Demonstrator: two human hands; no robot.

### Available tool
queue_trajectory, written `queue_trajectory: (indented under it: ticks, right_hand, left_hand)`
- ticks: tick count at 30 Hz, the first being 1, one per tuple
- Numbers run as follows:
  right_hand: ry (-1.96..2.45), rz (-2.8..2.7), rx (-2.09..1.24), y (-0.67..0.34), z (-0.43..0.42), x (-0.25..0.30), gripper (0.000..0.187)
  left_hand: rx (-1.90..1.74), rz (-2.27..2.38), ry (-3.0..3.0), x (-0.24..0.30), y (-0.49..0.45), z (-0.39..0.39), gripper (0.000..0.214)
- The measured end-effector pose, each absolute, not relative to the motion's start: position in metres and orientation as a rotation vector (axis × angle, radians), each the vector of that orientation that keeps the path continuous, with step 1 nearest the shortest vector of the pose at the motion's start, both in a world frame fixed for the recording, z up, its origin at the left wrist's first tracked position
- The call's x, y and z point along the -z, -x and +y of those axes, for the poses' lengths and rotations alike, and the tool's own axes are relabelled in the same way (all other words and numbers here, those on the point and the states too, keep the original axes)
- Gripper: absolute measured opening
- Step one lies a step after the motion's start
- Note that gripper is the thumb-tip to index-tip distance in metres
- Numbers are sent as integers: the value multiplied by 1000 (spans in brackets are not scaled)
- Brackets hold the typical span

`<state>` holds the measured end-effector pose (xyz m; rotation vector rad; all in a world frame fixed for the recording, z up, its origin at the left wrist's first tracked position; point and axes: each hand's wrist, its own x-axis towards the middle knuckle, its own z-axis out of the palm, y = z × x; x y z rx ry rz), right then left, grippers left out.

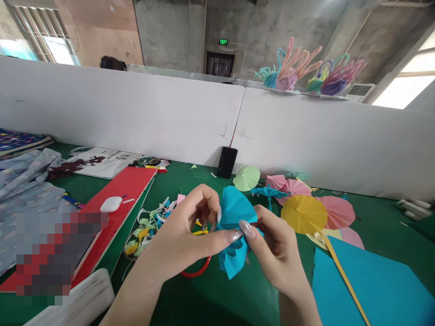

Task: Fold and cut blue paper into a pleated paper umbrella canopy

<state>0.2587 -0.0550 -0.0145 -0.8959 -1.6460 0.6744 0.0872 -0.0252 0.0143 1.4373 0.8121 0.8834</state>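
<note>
A piece of folded blue paper (237, 206), creased into fan-like pleats, is held up between both hands above the green table. My left hand (200, 231) pinches it from the left, thumb on the near side. From the right, my right hand (270, 240) pinches the same paper, its thumb close to the left thumb. Behind and below the hands, a red curved handle (197, 271) is partly hidden. Just past my right hand lie small paper umbrellas: a yellow one (304, 213), a green one (246, 178), a blue one (270, 192) and pink ones (340, 212).
Blue paper sheets (380, 276) with a yellow strip (346, 280) lie at right. Coloured paper scraps (146, 233) fill a container at left, beside a red board (118, 190) bearing a white case (111, 204). A phone (227, 162) leans on the white partition (152, 117).
</note>
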Motion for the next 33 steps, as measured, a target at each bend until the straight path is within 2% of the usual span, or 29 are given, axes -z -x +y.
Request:
queue_trajectory:
  ticks: [9, 22, 33]
  right_hand:
    - [975, -1611, -806, -260, -51, 20, 33]
    - [1016, -1595, -879, -259, -47, 20, 34]
    - [955, -1398, -994, -255, -45, 24, 33]
  left_hand:
    - [-875, 885, -1455, -16, -88, -26, 25]
    - [-891, 852, -1461, -13, -87, -21, 27]
    - [-1013, 942, -1445, -10, -81, -11, 15]
